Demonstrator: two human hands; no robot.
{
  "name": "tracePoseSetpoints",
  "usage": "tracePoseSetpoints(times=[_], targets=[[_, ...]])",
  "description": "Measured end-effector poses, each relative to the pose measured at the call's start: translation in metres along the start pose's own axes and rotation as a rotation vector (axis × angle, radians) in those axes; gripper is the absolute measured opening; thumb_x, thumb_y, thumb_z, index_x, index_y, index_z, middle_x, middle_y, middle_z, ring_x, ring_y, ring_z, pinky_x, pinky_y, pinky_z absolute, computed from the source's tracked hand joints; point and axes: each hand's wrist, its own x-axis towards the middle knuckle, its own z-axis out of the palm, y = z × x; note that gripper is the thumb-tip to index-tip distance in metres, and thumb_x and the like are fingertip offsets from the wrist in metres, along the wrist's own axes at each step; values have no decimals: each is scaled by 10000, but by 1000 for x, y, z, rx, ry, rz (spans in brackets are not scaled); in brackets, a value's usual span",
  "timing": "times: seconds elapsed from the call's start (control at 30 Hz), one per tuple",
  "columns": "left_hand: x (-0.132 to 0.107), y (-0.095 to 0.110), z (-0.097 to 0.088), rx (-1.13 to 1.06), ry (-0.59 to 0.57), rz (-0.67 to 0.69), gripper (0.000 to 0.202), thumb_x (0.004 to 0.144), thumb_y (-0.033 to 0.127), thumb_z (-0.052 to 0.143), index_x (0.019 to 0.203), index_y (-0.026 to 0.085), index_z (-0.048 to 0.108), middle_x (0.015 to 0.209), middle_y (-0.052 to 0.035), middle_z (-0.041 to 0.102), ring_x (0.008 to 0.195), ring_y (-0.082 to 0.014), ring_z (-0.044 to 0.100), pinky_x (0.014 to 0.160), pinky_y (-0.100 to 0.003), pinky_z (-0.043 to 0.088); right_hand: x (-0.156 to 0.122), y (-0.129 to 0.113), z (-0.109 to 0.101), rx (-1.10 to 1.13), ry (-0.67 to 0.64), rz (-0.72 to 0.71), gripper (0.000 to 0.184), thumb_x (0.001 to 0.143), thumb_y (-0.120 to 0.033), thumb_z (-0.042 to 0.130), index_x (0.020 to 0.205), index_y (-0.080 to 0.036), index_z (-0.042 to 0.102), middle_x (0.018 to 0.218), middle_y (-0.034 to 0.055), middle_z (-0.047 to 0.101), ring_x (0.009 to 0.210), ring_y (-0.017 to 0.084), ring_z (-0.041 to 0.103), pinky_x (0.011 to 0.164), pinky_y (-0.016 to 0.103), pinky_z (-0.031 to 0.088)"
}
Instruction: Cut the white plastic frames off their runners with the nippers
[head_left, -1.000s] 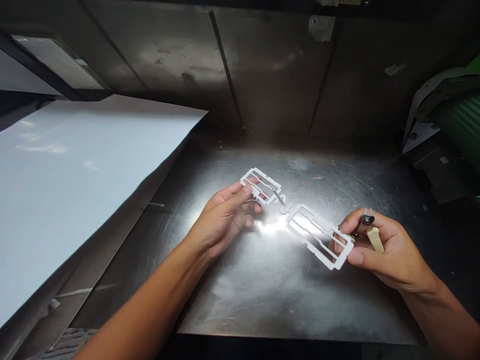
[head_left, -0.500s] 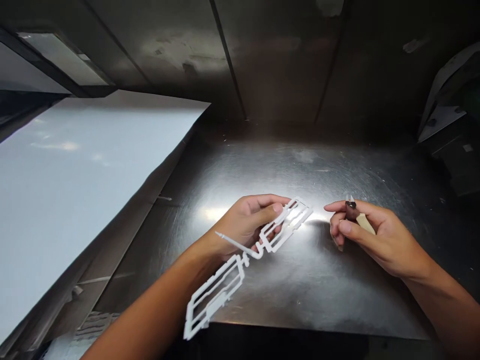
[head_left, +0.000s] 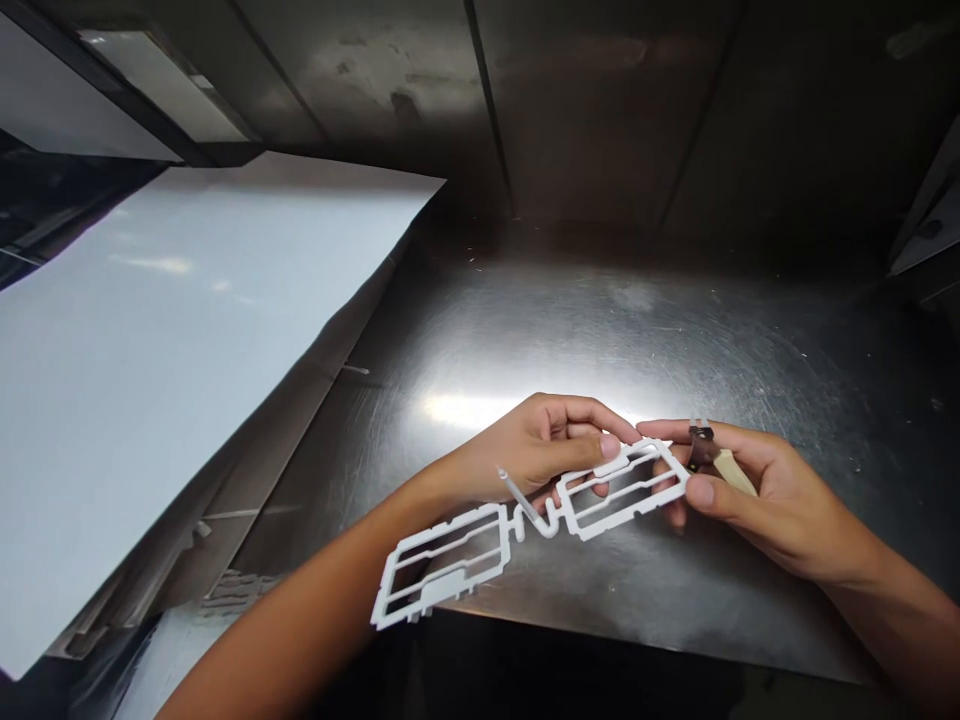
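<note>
I see my left hand [head_left: 540, 450] pinching the white frame [head_left: 525, 520] by its right half, just above the steel table [head_left: 600, 330]. My right hand [head_left: 757, 490] is closed around cutters [head_left: 709, 455], thumb touching the frame's right end. White sheet [head_left: 165, 340] lies well left.

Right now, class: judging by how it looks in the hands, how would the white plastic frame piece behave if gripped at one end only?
The white plastic frame piece is probably light: the left hand pinches one half while the other juts out unsupported. Its thin bars and narrow middle link suggest it may flex or snap there.
</note>
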Motion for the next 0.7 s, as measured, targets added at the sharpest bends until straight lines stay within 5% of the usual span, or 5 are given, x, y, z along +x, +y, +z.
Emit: tracePoseSetpoints(times=[0.2, 0.37, 0.53, 0.7], targets=[[3, 6, -9, -82, 6, 49, 477, 999, 607, 818, 1232, 191, 817, 916, -95, 782, 518, -90, 612, 449, -154, 461, 1, -4, -1, 301, 18, 55, 401, 1076, -347, 830, 1457, -268, 729, 917, 60, 713, 825, 216, 717, 749, 337, 653], [2, 22, -30, -336, 120, 181, 633, 1029, 708, 709, 1183, 102, 809, 1019, -166, 786, 735, -213, 755, 531, -247, 607, -4, -15, -18, 323, 233, -64, 398, 1009, -370, 900, 1374, -263, 785, 886, 56, 699, 782, 206, 691, 711, 321, 655], [-2, 36, -33, -461, 237, 237, 767, 1124, 737, 444, 1032, 69, 810, 927, -156, 754, 650, -208, 739, 539, -282, 626, -6, -24, -28, 307, 434, -107, 430, 946, -386, 946, 1342, -282, 816, 965, 67, 711, 765, 185, 675, 720, 290, 661], [4, 37, -24, -546, 252, 222, 929, 1172, 692, 166, 927, 48, 790, 799, -134, 698, 515, -149, 658, 456, -224, 526, -6, -19, -28, 219, 455, -40, 466, 946, -385, 926, 1385, -287, 805, 959, 111, 710, 769, 229, 694, 706, 310, 673]])
